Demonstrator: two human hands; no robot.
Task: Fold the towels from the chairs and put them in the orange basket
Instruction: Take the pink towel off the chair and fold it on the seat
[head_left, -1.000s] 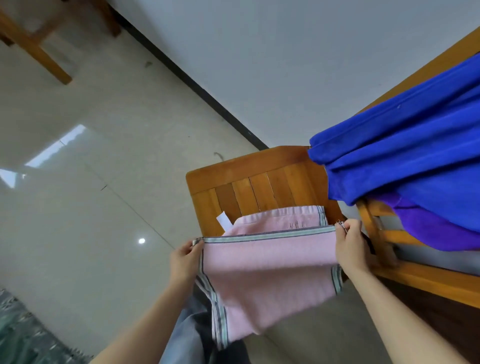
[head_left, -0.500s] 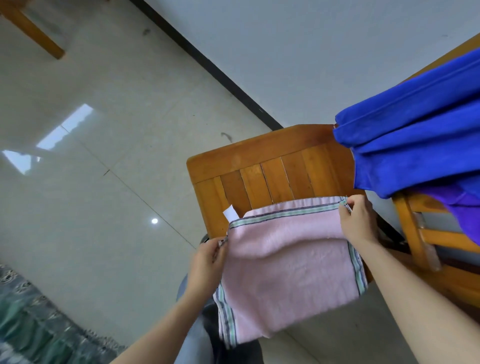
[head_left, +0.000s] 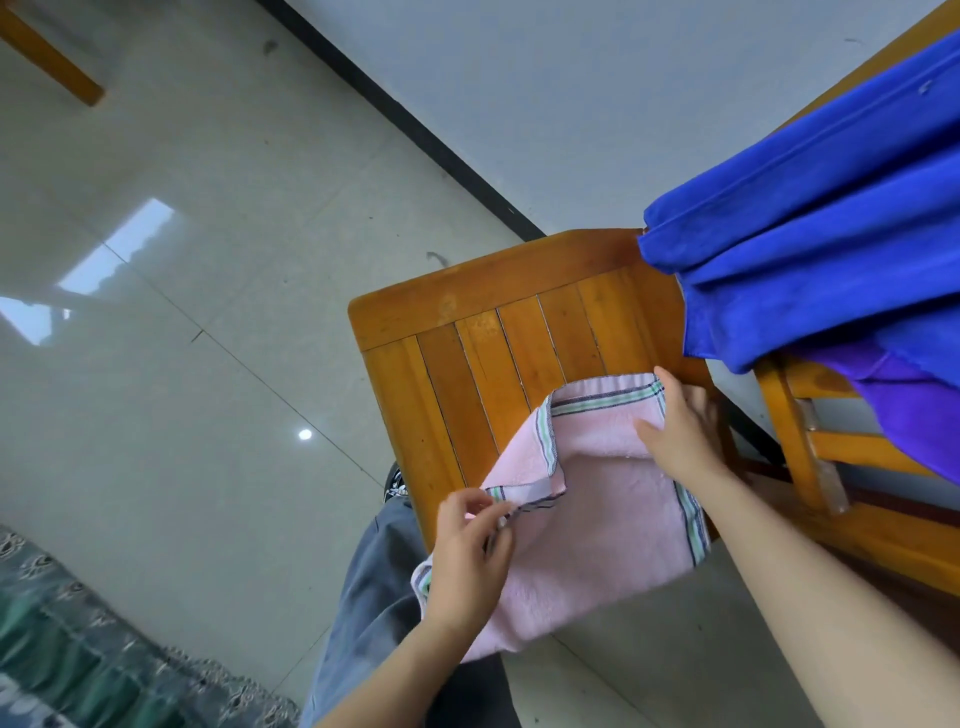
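Resting partly on the wooden chair seat (head_left: 493, 338), the pink towel (head_left: 613, 519) has a flat, hard place under it. I think that is why you put it there: it makes folding easy. The near half of the towel hangs off the front edge, over your grey trouser leg (head_left: 379, 597).

Your right hand (head_left: 680, 431) lies on the far right corner of the pink towel. Its fingers look straight and its thumb is spread out on the cloth. It seems to press the towel down so it will not slide. Your left hand (head_left: 467, 561) pinches the stripy left corner between thumb and fingers. That corner is turned over toward the middle, so I think you are partway through a fold.

Now the other things. The shiny floor (head_left: 182, 338) is all around. A big blue towel (head_left: 805, 234) hangs on the right, and its edge comes down over the back corner of the seat, close to your right hand. It could get in your way. A purple towel (head_left: 904, 410) hangs under it. Both look unfolded. A green rug (head_left: 67, 649) is by your feet. You cannot see the orange basket from here.
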